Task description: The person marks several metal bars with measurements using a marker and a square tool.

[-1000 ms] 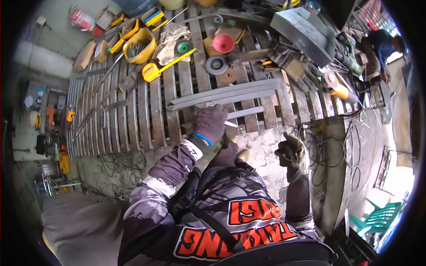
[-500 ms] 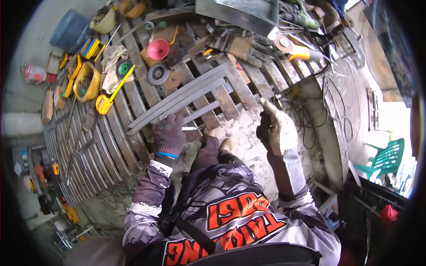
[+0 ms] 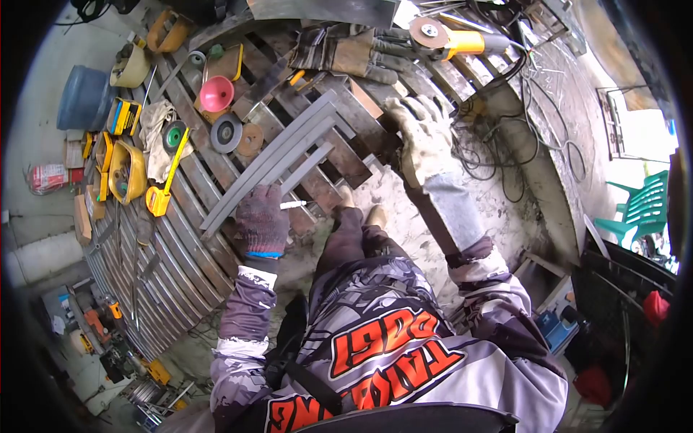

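Note:
My left hand, in a dark knitted glove, is closed around a white marker that sticks out to the right. It rests at the lower edge of the long grey metal strips, which lie slantwise across the slatted metal table. A shorter grey strip lies beside them. My right hand wears a pale leather welding glove with a long grey cuff. Its fingers are stretched out at the table's near right edge, and I see nothing held in it.
An angle grinder and a pair of work gloves lie at the back. Left of the strips are a pink bowl, grinding discs and a yellow tape measure. Black cables run down on the right.
My right hand has moved forward and left to the table edge, its fingers now stretched out. My left hand stays by the strips with the marker. The camera view has shifted.

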Demonstrator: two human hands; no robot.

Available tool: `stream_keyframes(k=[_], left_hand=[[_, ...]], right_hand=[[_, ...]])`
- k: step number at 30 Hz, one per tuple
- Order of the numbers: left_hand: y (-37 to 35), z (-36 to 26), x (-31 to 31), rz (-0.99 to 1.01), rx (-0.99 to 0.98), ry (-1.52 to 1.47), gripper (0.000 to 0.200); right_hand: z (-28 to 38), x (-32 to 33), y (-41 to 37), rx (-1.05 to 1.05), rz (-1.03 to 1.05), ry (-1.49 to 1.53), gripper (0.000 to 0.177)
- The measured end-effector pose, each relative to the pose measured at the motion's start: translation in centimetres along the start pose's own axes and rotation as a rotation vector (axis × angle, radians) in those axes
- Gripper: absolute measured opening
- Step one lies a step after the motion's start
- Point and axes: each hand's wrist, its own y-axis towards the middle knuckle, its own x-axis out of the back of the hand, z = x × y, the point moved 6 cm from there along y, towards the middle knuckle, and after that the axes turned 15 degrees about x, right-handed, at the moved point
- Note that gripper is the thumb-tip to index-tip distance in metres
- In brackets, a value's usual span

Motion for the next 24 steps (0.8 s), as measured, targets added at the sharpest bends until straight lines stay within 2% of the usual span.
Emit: stream_keyframes(k=[3, 6, 9, 16, 24], left_hand=[[0.2, -0.1, 0.1, 0.028, -0.002, 0.024, 0.033], [0.5, -0.5, 0.3, 0.016, -0.021, 0.028, 0.032], [0.7, -0.6, 0.3, -0.009, -0.05, 0.004, 0.03], [1.5, -0.8, 0.1, 0.041, -0.035, 0.016, 0.027], [1.6, -1.1, 0.3, 0.011, -0.034, 0.024, 0.025]], right_hand=[[0.4, -1.9, -0.8, -0.002, 0.121, 0.026, 0.045], [0.2, -2.3, -1.0, 0.016, 0.108, 0.033, 0.05], [0.2, -2.4, -1.1, -0.023, 0.133, 0.056, 0.045], [0.1, -2.5, -1.3, 0.004, 0.109, 0.042, 0.049], [0.0, -2.6, -1.2, -0.034, 0.19, 0.068, 0.055]])
